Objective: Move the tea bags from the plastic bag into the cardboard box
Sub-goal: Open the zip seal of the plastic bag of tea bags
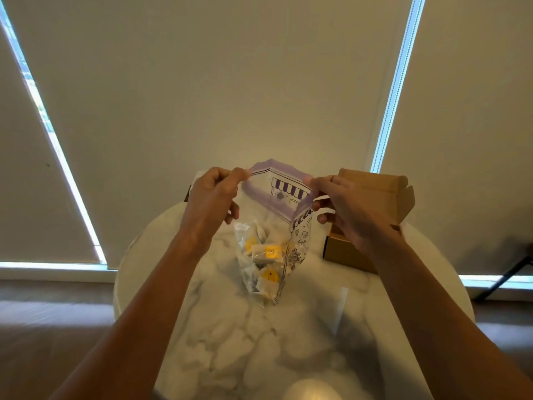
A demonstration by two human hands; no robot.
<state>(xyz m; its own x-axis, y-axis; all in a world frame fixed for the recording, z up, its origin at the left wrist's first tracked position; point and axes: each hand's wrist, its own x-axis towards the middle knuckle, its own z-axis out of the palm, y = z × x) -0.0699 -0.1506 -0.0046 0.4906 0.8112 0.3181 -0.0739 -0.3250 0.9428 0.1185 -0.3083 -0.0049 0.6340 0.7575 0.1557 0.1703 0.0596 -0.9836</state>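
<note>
Tea bags [266,255], little papery packets with yellow tags, sit low in the clear crinkly plastic bag [288,203] over the marble-look bench [230,327]. Left hand [210,197] and right hand [352,209] each pinch the purple zip rim, so looks like the opening step. Next, one hand reaches in, then the open brown cardboard box [375,197] just right.

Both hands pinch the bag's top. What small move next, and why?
Probably the right hand lets go and reaches into the clear plastic bag with the purple zip strip: its mouth looks open, the left hand holds it, yellow-tagged tea bags sit low inside, and the open brown cardboard box stands nearby.
</note>
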